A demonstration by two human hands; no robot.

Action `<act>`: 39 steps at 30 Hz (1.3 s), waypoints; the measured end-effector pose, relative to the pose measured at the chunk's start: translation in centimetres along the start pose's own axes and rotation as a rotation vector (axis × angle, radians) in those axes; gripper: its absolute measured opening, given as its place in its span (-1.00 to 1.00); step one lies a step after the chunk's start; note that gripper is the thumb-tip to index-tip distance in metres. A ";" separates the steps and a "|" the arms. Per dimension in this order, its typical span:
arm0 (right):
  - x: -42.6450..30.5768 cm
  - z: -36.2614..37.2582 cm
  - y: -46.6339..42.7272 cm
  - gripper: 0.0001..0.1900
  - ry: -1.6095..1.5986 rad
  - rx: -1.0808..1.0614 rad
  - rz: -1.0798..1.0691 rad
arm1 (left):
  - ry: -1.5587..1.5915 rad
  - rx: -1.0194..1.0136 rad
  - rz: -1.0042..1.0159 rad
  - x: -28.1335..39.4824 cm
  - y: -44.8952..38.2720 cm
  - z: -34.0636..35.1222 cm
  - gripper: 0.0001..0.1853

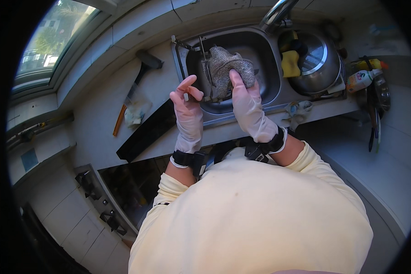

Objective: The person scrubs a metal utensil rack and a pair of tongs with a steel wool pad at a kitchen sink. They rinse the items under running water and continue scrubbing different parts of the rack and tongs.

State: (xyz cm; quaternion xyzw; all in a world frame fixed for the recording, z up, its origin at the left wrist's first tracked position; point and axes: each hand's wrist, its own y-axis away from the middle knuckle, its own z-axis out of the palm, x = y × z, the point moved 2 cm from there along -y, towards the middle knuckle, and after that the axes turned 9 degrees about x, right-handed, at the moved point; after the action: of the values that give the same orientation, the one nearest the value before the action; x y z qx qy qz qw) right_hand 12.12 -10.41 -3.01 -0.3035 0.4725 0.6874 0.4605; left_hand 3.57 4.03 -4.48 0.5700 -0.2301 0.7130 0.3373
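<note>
Thin clear gloves cover both hands. My right hand (246,99) grips a grey metallic mesh cloth (226,66), bunched over the sink basin (265,61). The cloth lies against a narrow metal frame (203,51) with thin bars, which stands over the basin's left part. At the frame's near end, my left hand (188,109) pinches it between thumb and fingers, with another finger raised; a small white tip shows there. The cloth and fingers hide part of the frame.
A black panel (150,132) lies left of the sink, near a dark-headed brush (149,60) and orange chopsticks (119,121). Right of the basin are a faucet (277,15), a yellow sponge (290,64), a steel pot (316,80), a crumpled cloth (298,109) and bottles (359,80).
</note>
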 end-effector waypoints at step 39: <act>7.9 -9.7 1.2 -0.64 0.616 0.072 -0.072 | -0.078 -0.285 0.015 -1.2 -1.0 0.9 -0.56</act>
State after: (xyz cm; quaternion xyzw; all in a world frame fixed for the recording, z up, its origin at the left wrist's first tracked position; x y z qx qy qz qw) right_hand 7.76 -16.84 -12.94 -0.4973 0.6029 0.5293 0.3301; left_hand 5.03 3.74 -5.50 0.5419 -0.3459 0.6531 0.4004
